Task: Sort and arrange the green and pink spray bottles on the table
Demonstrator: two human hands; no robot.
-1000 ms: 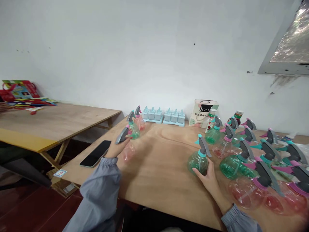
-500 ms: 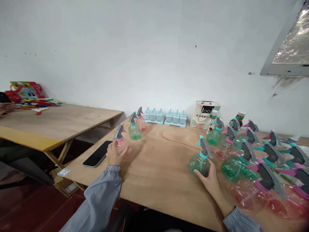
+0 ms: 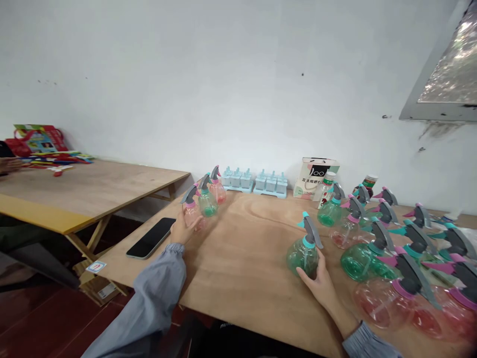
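My left hand (image 3: pixel 183 227) is closed around a pink spray bottle (image 3: pixel 193 214) with a grey and pink trigger head, upright near the left part of the table. Just behind it stand a green spray bottle (image 3: pixel 207 203) and another pink spray bottle (image 3: pixel 217 191). On the right, my right hand (image 3: pixel 316 277) grips the lower side of a green spray bottle (image 3: pixel 298 253) with a turquoise collar. To the right of that hand, several more pink and green spray bottles (image 3: pixel 357 261) crowd together.
A black phone (image 3: pixel 151 238) lies left of my left hand. Pale blue ice-pop moulds (image 3: pixel 270 185) and a paper bag (image 3: pixel 308 178) stand by the wall. Another wooden table (image 3: pixel 122 184) is at left, with a gap between; a co-worker's hand (image 3: pixel 13 164) shows there.
My left hand has moved the pink spray bottle farther back, closer to the two bottles behind it. The right hand and its green bottle appear slightly farther left.
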